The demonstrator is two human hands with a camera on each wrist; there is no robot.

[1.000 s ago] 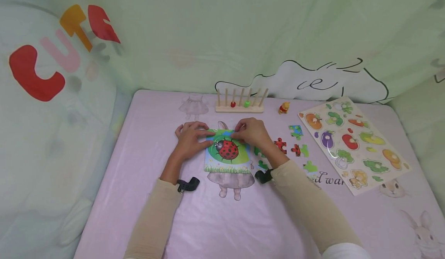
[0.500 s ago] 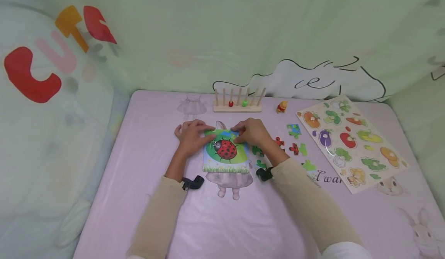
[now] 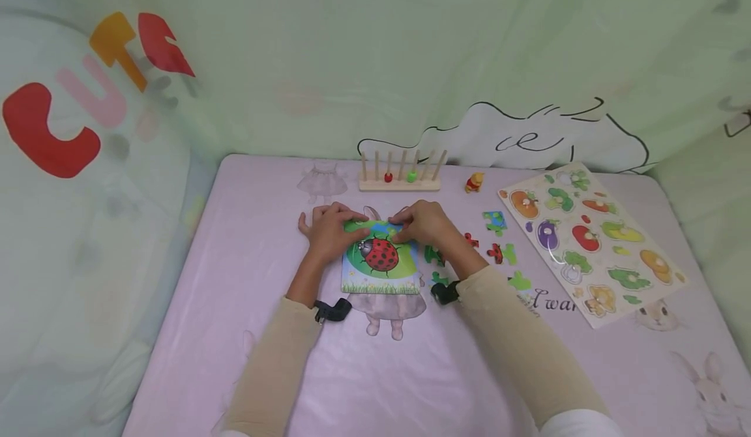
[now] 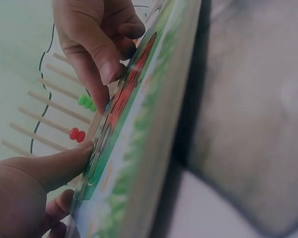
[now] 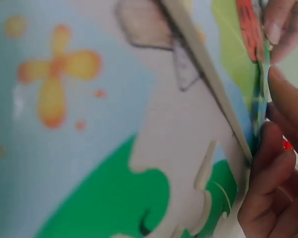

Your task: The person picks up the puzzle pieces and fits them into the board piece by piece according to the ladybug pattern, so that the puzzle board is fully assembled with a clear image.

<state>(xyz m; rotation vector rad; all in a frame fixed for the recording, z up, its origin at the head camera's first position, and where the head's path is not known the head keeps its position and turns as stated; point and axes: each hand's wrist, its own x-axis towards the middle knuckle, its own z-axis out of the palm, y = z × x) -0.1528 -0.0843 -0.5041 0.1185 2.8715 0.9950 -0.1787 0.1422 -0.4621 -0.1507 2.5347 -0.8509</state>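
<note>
A square ladybug jigsaw puzzle (image 3: 380, 274) lies in front of me, a picture of a red ladybug on green in a shallow frame. My left hand (image 3: 331, 231) rests at its upper left edge, thumb and index finger nearly straight on the surface. From the upper right, my right hand (image 3: 427, 223) brings thumb and index finger together over a blue and green puzzle piece (image 3: 381, 227) at the top. In the left wrist view my right fingertips (image 4: 108, 72) touch the puzzle's top area. Part of that piece is hidden by the fingers.
Loose puzzle pieces (image 3: 500, 253) lie to the right, some under my right forearm. Behind stands a wooden peg rack (image 3: 399, 186) with red and green beads, beside a small bear figure (image 3: 474, 182). A vegetable puzzle board (image 3: 592, 248) lies further right.
My left hand has slid slightly right along the puzzle's top, its fingertips coming closer to the blue piece. The right hand stays at the top edge, with small finger shifts.
</note>
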